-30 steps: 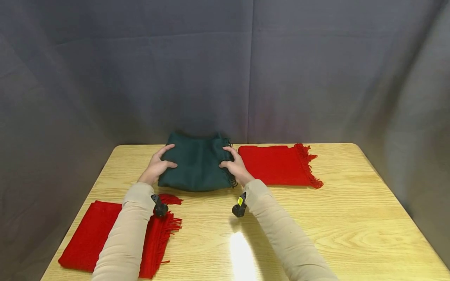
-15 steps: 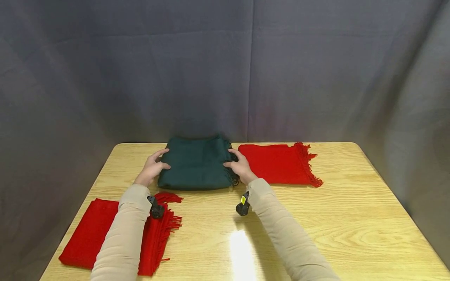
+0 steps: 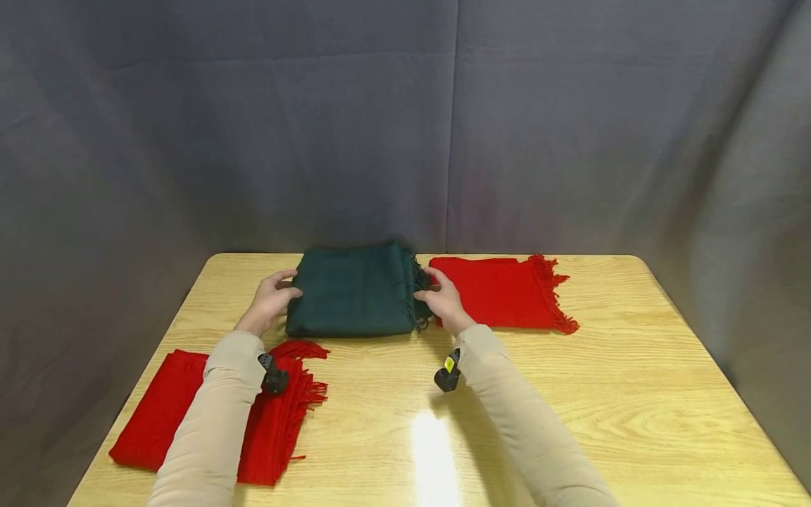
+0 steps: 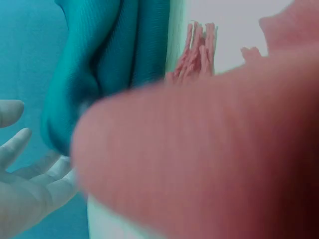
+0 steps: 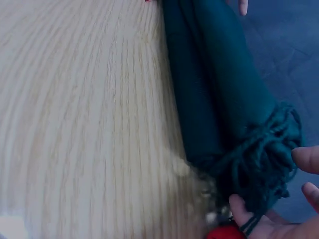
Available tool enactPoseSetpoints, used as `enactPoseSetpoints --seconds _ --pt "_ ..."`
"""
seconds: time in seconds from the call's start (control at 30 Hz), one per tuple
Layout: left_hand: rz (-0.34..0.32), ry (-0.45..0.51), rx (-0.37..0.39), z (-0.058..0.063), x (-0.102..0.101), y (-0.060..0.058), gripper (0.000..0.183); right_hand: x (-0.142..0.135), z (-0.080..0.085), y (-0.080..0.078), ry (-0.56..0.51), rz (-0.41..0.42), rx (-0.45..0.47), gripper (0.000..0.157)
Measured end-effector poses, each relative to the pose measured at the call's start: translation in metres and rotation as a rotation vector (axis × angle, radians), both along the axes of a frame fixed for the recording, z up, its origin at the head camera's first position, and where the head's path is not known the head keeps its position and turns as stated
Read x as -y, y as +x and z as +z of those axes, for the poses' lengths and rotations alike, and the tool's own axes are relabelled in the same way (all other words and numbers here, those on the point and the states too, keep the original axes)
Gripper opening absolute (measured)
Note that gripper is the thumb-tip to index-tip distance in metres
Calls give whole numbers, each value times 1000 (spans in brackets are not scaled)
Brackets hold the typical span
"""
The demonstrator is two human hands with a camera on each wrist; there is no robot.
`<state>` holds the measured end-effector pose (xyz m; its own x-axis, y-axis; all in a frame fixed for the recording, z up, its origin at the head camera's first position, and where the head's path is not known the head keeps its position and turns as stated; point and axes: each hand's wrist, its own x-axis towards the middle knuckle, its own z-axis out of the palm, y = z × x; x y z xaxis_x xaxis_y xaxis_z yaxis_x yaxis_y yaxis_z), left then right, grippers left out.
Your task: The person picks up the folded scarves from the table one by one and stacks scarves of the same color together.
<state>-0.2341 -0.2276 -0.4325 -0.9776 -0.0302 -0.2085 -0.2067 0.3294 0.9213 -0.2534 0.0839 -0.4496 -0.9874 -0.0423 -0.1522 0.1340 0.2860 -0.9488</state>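
A folded dark green scarf (image 3: 351,292) lies flat at the table's far side, its fringe toward the right. My left hand (image 3: 269,299) is at the scarf's left edge, thumb and fingers spread apart. In the left wrist view, pale fingers (image 4: 37,184) extend by the green folds, and a large blurred pink shape hides much of the scarf. My right hand (image 3: 443,299) is at the fringed right end with thumb and fingers apart. In the right wrist view, strands of the fringe (image 5: 264,164) hang between that hand's fingertips.
One folded red scarf (image 3: 494,292) lies right of the green one, fringe to the right. Another red scarf (image 3: 158,415) lies at the near left, partly under my left forearm. A grey curtain (image 3: 355,141) stands behind the wooden table (image 3: 608,380).
Both hands have drawn outward from the green scarf's top toward its side edges. The green scarf has settled flatter, its near edge now straighter. The red scarves have stayed in place.
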Motion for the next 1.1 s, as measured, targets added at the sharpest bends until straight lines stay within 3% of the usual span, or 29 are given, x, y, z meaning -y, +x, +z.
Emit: enactPoseSetpoints --seconds 0.3,0.6,1.1 --pt "-44 -28 -117 18 2 20 50 -15 16 20 -61 -15 45 58" --pt "-83 -35 -213 28 -7 40 47 -27 36 42 -72 55 44 57" --pt "-111 65 -292 31 -42 69 36 -42 55 71 -64 112 -32 50"
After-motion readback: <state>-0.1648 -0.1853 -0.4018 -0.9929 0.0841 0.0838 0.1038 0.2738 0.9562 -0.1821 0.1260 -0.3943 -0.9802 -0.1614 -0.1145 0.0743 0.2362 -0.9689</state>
